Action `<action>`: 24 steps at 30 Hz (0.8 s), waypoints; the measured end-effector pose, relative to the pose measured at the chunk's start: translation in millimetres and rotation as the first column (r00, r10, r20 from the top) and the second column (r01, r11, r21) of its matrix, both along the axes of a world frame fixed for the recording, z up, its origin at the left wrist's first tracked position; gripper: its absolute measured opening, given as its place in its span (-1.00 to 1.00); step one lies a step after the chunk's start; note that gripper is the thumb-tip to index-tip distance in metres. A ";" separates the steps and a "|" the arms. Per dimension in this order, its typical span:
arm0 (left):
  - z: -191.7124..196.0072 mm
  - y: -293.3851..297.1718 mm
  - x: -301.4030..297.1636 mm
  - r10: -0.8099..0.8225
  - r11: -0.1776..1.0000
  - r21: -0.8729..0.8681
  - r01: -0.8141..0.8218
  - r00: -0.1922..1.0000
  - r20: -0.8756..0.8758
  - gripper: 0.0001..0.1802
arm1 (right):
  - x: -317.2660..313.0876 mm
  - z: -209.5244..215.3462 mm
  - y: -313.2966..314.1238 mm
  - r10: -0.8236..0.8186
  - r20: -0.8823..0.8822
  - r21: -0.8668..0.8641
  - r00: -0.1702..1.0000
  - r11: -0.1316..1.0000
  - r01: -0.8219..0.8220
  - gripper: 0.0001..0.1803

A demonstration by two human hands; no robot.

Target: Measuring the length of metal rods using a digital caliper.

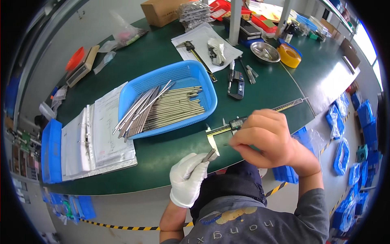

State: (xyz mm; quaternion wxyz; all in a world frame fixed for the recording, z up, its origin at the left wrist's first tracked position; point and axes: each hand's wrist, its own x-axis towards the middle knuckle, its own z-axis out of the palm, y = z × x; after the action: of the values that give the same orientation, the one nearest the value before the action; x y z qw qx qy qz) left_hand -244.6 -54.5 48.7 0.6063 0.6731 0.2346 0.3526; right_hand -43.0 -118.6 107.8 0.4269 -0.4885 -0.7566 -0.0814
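My left hand [187,179], in a white glove, is closed around a short grey metal rod [209,155], whose end sticks out past the fingers. That end is close to the long jaws of a digital caliper [222,129]; whether they touch, I cannot tell. The caliper lies slantwise near the table's front edge, its beam running off to the right. My bare right hand [264,140] is over the caliper and hides part of it. Thumb and forefinger are pinched together, with a thin dark sliver at their tips that is too small to name.
A blue basket [209,87] of long metal rods stands left of centre, beside an open ring binder [109,130]. Farther back lie a micrometer [236,83], a second caliper [203,63] on papers, a metal bowl [265,53] and yellow tape [289,56]. A scale [82,67] stands far left.
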 end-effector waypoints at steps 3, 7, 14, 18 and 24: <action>1.1 0.6 0.3 -0.002 0.999 0.049 0.004 0.999 -0.041 -0.79 | 2.0 3.3 -0.4 0.059 0.077 -0.003 0.995 0.998 -0.059 -0.82; -3.3 3.2 -1.4 -0.038 0.991 0.129 0.042 0.999 -0.034 -0.81 | 0.9 -0.7 -1.6 0.053 0.071 0.016 0.996 0.998 -0.054 -0.83; -2.3 1.8 -1.2 0.038 0.931 0.364 0.012 0.991 -0.130 -0.78 | 0.0 -3.7 -4.4 0.075 0.078 -0.026 0.994 0.997 -0.073 -0.83; -3.4 7.9 -3.0 0.182 0.676 0.737 0.002 0.969 -0.169 -0.72 | 5.0 -5.9 -2.3 0.106 0.153 -0.037 0.982 0.994 -0.102 -0.84; -3.6 11.3 -3.8 0.192 0.569 0.820 0.058 0.961 -0.201 -0.67 | 9.8 -16.2 -6.7 0.111 0.170 -0.163 0.979 0.983 -0.083 -0.78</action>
State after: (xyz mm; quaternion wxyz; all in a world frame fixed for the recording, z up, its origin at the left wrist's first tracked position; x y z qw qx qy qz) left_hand -248.3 -43.1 45.2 0.1740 0.9083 0.1500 0.3495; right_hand -33.1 -125.2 91.6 0.3214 -0.4732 -0.8190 -0.0447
